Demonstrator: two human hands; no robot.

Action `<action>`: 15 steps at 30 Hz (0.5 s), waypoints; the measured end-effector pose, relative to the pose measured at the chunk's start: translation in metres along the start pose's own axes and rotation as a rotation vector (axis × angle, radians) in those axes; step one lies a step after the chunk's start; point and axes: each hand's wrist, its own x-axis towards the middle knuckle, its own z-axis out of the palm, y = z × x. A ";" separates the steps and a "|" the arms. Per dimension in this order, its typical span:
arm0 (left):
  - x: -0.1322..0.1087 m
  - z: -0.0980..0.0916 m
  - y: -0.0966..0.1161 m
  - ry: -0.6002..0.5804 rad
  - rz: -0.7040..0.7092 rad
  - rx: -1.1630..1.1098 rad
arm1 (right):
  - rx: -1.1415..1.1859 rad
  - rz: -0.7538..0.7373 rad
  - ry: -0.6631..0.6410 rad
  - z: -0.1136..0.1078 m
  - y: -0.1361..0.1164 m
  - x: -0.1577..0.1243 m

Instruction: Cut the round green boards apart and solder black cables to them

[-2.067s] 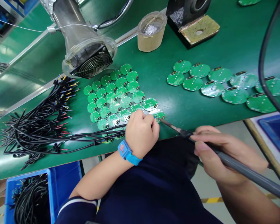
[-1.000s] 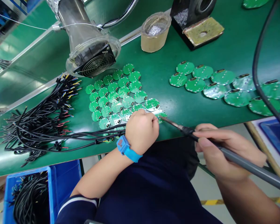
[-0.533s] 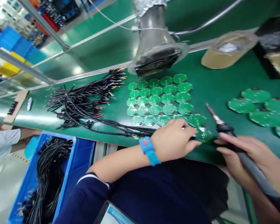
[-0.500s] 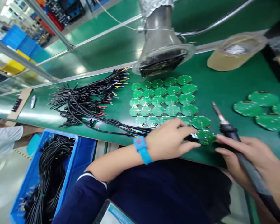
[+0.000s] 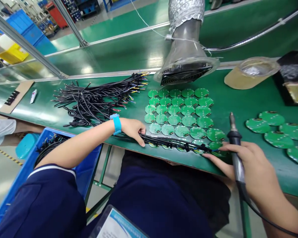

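Note:
My left hand, with a blue band at its wrist, is closed around the black cables that run along the table's front edge. My right hand holds a soldering iron, its metal tip pointing away from me. The thumb and forefinger of that hand also touch a green circuit board at the wire ends of the cables. Rows of round green boards lie just beyond the cables. A large pile of black cables with bared coloured ends lies to the left.
A fume extractor hood hangs over the back of the boards. At the right are more green boards, a tan cup and a black holder. A blue crate stands lower left, near another person's arm.
My left hand has moved left from the circuit board, along the cables. My right hand has moved slightly left and now touches the board; the iron stands more upright. The camera view has shifted.

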 end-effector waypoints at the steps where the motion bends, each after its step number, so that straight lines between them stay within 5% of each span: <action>1: 0.000 -0.002 0.003 -0.020 0.002 -0.016 | 0.003 -0.020 0.003 -0.002 -0.001 0.002; 4: -0.007 -0.001 0.016 -0.014 -0.015 -0.018 | 0.015 -0.060 -0.005 -0.005 -0.002 0.004; 7: -0.018 0.019 0.032 0.276 -0.041 0.244 | 0.014 -0.073 -0.007 -0.003 0.000 0.004; 11: -0.028 0.077 0.036 0.734 0.080 0.591 | -0.013 -0.079 -0.005 -0.001 0.000 0.004; 15: -0.018 0.142 0.016 0.959 0.240 0.554 | -0.012 -0.068 -0.023 0.000 0.003 0.003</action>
